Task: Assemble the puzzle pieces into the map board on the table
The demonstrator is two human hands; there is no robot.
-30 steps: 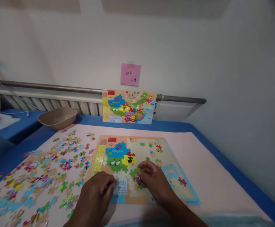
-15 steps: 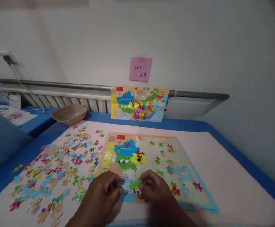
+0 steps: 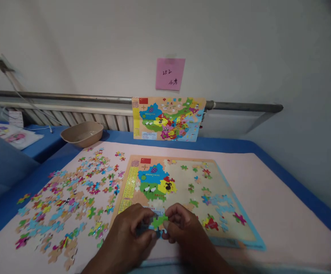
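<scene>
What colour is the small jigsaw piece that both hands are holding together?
The small jigsaw piece is green, pinched between the left hand and right hand; the head view shows it.

Pink-covered table (image 3: 268, 190), puzzle board (image 3: 179, 198), loose pieces (image 3: 68, 198) (scattered left), tan bowl (image 3: 82, 134)

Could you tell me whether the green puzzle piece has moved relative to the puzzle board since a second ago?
Yes: the green puzzle piece moved toward the near edge of the puzzle board.
</scene>
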